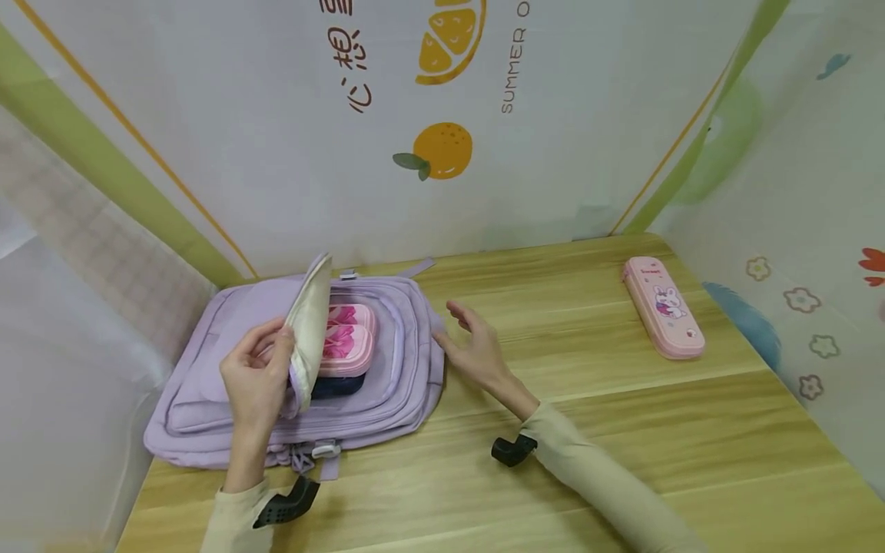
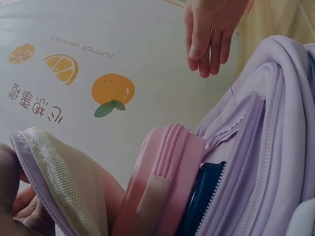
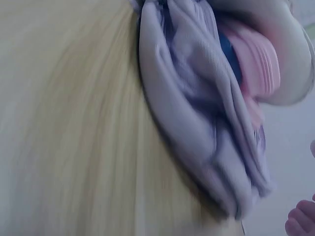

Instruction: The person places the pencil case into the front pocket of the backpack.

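Observation:
A lilac backpack (image 1: 228, 399) lies on the wooden table with its front pocket unzipped. My left hand (image 1: 259, 372) pinches the edge of the pocket flap (image 1: 314, 322) and holds it raised, its pale lining showing. Inside the pocket sit pink cases with a flower print (image 1: 353, 349), on top of a dark blue item (image 1: 339, 385). In the left wrist view, a pink zipped case (image 2: 165, 172) stands beside the dark blue item (image 2: 202, 196). My right hand (image 1: 477, 349) hovers just right of the backpack, fingers extended and holding nothing.
A pink pencil case (image 1: 665, 307) with a rabbit picture lies at the right of the wooden table (image 1: 553, 491). White printed curtains (image 1: 553, 153) hang behind and at both sides. A buckle (image 1: 325, 450) and strap stick out at the backpack's near edge.

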Motion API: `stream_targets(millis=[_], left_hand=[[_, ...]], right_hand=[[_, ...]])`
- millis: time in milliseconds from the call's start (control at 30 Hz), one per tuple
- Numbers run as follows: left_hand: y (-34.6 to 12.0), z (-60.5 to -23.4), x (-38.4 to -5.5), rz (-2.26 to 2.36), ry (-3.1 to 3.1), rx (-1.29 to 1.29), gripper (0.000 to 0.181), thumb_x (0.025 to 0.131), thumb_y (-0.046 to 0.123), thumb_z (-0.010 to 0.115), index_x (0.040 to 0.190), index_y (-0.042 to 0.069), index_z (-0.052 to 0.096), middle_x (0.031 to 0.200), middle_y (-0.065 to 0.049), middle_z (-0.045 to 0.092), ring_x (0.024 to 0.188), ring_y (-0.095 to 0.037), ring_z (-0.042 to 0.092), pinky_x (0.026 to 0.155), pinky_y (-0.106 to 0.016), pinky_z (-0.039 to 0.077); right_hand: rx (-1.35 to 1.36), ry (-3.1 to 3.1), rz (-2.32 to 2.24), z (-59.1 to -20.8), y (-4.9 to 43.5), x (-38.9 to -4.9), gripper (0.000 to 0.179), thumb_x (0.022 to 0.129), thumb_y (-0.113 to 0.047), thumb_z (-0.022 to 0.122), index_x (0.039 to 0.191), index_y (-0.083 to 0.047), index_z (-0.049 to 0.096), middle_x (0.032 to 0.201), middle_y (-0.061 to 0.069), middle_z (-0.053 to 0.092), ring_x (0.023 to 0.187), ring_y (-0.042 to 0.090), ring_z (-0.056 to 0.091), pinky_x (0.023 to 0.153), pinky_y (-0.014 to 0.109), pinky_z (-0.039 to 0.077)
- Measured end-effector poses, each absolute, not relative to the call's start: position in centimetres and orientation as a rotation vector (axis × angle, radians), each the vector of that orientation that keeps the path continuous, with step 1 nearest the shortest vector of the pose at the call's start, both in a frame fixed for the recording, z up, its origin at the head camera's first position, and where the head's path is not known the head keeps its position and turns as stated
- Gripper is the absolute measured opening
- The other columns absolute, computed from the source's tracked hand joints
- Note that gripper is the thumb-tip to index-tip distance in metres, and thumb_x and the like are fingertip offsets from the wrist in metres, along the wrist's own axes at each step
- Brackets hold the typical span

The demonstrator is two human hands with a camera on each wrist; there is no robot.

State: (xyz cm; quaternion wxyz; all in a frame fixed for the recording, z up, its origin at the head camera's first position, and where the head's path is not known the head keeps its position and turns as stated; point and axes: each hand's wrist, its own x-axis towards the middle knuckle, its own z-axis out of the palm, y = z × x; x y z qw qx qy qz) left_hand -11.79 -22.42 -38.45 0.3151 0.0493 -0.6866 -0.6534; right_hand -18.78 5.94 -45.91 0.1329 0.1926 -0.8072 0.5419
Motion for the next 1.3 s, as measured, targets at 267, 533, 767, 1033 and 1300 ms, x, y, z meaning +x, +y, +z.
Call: stream_targets(millis=[267,533,767,1033,1300], left_hand=[[-22.4,-38.9,-11.7,-1.722,-1.799,0.117,0.014,0.092,-0.002,0.066,0.103,-0.005,0.074,0.076,0.009,0.074,0.069,0.001,0.071,0.065,-0.010,0.056],[-22.3,-39.2,-11.8,-1.688,-1.790,0.088,0.015,0.091,-0.004,0.066,0.104,-0.009,0.072,0.078,0.009,0.074,0.070,0.002,0.071,0.067,-0.009,0.056],[-22.4,-39.5,-11.8,-1.691,-1.734,0.065,0.015,0.091,-0.006,0.066,0.103,-0.013,0.071,0.078,0.006,0.074,0.069,0.000,0.070,0.067,-0.010,0.057],[-22.3,-39.7,-11.7,-1.672,-1.758,0.076,0.015,0.091,-0.005,0.066,0.103,-0.012,0.071,0.079,0.008,0.075,0.069,0.001,0.071,0.067,-0.010,0.057],[-22.4,-39.7,-11.7,-1.674,-1.752,0.056,0.017,0.091,-0.005,0.066,0.104,-0.016,0.070,0.080,0.007,0.075,0.071,0.001,0.072,0.069,-0.010,0.057]], right_hand=[[0.422,-2.408,1.539,-46.2,9.7,-19.3,0.061,0.093,-0.018,0.073,0.143,0.009,0.048,0.145,0.027,0.053,0.135,0.041,0.051,0.115,0.050,0.043],[0.313,-2.405,1.500,-46.6,13.7,-19.8,0.063,0.096,-0.017,0.071,0.145,0.010,0.044,0.150,0.028,0.047,0.140,0.043,0.044,0.118,0.055,0.038],[0.106,-2.430,1.570,-46.1,17.3,-19.1,0.067,0.098,-0.021,0.068,0.150,0.007,0.037,0.155,0.027,0.039,0.146,0.042,0.035,0.123,0.054,0.030],[-0.101,-2.488,1.437,-45.6,22.1,-18.7,0.072,0.098,-0.030,0.067,0.155,0.000,0.034,0.160,0.025,0.033,0.148,0.045,0.031,0.123,0.056,0.027],[-0.259,-2.436,1.303,-45.2,26.8,-18.4,0.075,0.095,-0.029,0.070,0.155,-0.001,0.034,0.160,0.023,0.035,0.150,0.043,0.028,0.124,0.060,0.020]])
